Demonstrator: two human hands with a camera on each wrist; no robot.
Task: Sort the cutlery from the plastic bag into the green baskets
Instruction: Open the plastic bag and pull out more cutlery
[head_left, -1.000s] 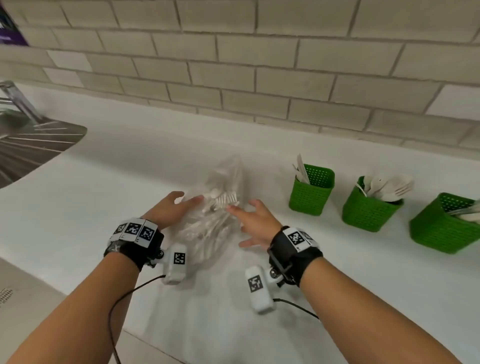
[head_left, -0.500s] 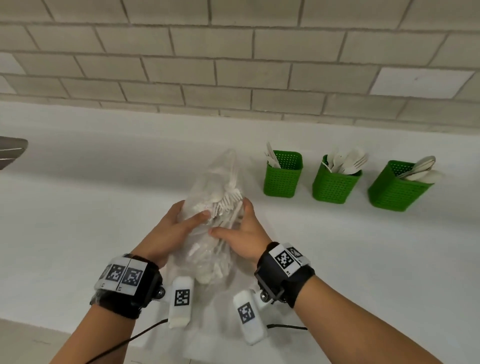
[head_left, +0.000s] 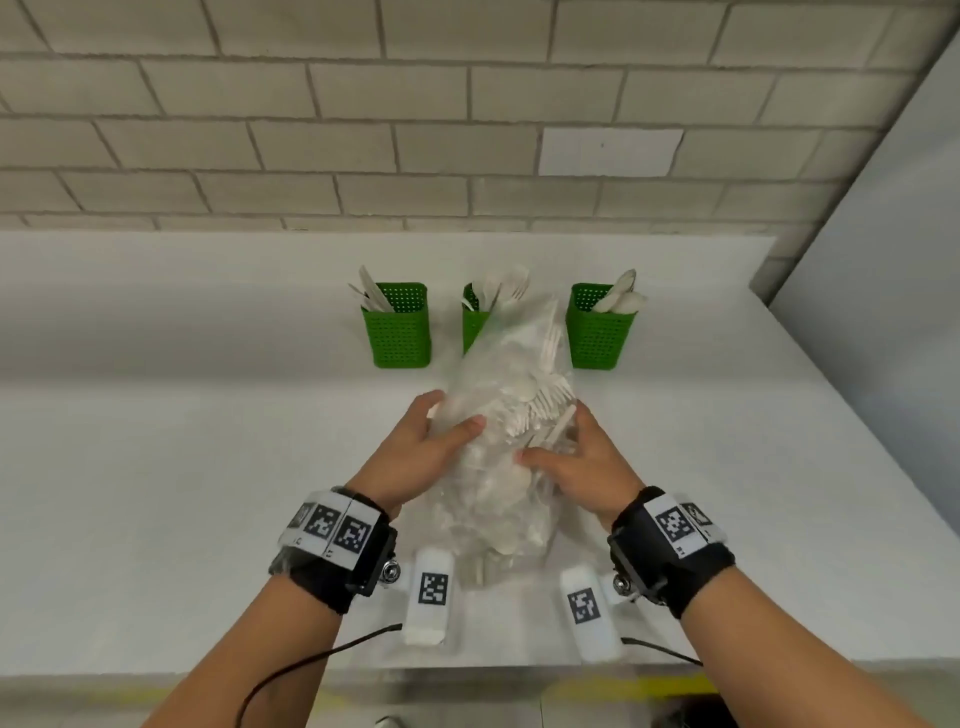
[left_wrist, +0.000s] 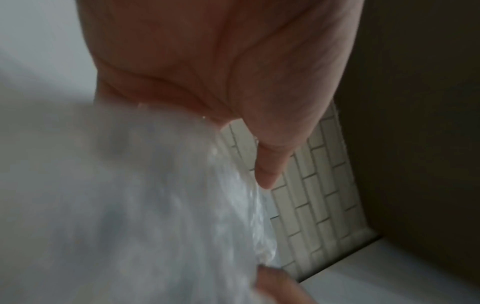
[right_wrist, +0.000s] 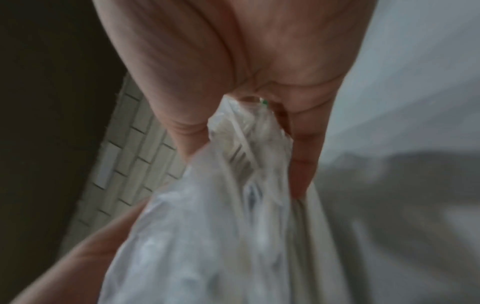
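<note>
A clear plastic bag (head_left: 506, 431) full of white plastic cutlery stands on the white counter (head_left: 156, 493) in front of me. My left hand (head_left: 421, 457) grips its left side, thumb across the front. My right hand (head_left: 576, 462) grips its right side. In the left wrist view the bag (left_wrist: 155, 205) fills the space under the palm. The right wrist view shows fork tines inside the bag (right_wrist: 221, 216) between thumb and fingers. Behind stand three green baskets: the left one (head_left: 397, 327) holds knives, the middle one (head_left: 475, 322), partly hidden by the bag, forks, the right one (head_left: 597, 327) spoons.
A tiled wall (head_left: 415, 130) rises behind the counter. A plain white panel (head_left: 883, 260) closes off the right side. The counter's front edge (head_left: 467, 673) runs just below my wrists.
My hands went from hovering open beside the bag to gripping it from both sides. The bag now stands in front of the middle basket, and the view has shifted right to face the baskets.
</note>
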